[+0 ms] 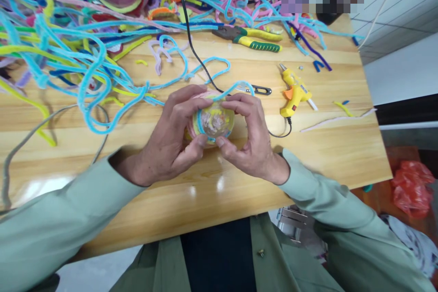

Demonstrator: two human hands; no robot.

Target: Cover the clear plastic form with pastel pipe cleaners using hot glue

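Observation:
Between my two hands is a clear round container wrapped in pink, yellow and blue pipe cleaners. My left hand grips its left side, fingers over the top and thumb at the lower edge. On the right side my right hand holds it the same way, thumb near the other thumb. A light blue pipe cleaner runs round the container's side, and its loose end arches over my right fingers. Just beyond that hand lie small thread snips, partly hidden.
A yellow glue gun with a black cord lies to the right. Pliers with yellow-green handles rest farther back. Tangled pipe cleaners cover the left and back of the table. A black cable crosses the middle. A red plastic bag is off the right edge.

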